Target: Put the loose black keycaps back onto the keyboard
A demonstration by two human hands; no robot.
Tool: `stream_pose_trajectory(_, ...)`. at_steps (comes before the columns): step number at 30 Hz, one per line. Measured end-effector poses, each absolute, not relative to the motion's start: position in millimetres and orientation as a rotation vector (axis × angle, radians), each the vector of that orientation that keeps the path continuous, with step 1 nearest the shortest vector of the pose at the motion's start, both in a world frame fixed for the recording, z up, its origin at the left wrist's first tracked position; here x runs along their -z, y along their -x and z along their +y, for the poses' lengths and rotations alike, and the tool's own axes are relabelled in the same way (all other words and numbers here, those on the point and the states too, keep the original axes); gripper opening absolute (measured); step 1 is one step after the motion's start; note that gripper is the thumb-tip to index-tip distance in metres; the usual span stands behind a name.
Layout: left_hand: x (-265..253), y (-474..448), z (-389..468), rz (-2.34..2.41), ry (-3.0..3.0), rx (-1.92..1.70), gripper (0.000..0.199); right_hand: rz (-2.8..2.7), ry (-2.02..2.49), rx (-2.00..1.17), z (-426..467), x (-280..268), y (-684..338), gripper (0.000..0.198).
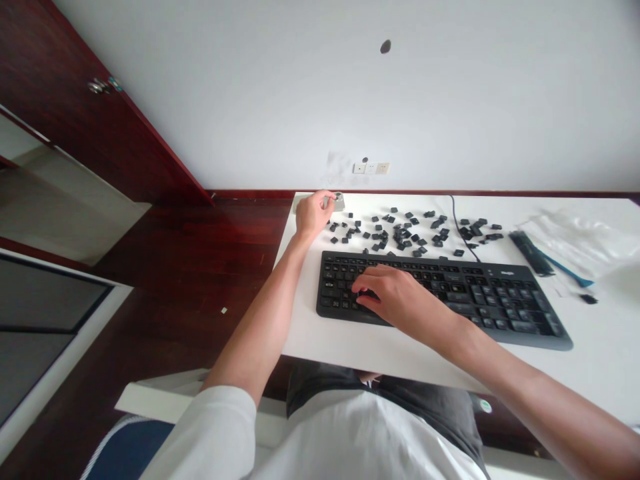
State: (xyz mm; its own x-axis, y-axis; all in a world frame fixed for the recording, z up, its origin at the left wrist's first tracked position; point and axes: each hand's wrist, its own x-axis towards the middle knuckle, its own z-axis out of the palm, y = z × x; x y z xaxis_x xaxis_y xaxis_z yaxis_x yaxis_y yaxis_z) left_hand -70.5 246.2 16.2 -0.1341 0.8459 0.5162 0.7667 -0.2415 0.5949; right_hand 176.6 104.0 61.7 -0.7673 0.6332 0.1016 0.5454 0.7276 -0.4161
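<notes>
On the white table lies a black keyboard point(500, 310), with many key positions bare of caps. My right hand point(395, 293) is over its left part, thumb and forefinger curled together close to the keys; whatever is between the fingertips is too small to make out. At the table's far left corner my left hand point(314, 212) reaches to a small pale grey box point(339, 205) with a dark round part on top. Its fingers are bent in at the box's left side, partly hiding it. Loose black keycaps point(400, 235) are scattered behind the keyboard.
A dark brush-like object point(531, 253), a blue-handled brush point(567, 272) and crumpled clear plastic point(585, 233) lie at the right. The keyboard's cable point(457, 227) runs to the back wall. A wall socket point(371, 169) sits above the table's back edge.
</notes>
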Motion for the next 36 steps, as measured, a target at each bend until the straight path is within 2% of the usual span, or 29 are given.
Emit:
stream_pose_trajectory(12, -20, 68, 244, 1.866, -1.984, -1.305, 0.017, -2.762, 0.848, -0.472, 98, -62, -173, 0.022)
stream_pose_trajectory(24, -16, 69, 246, 1.859, -2.022, -1.336, 0.017, -2.577, 0.751, -0.678, 109, -45, -182, 0.019)
stream_pose_trajectory(36, -19, 68, 244, 1.86, -1.967, -1.326, 0.016, -2.724, 0.749, -0.609, 106, -57, -180, 0.024)
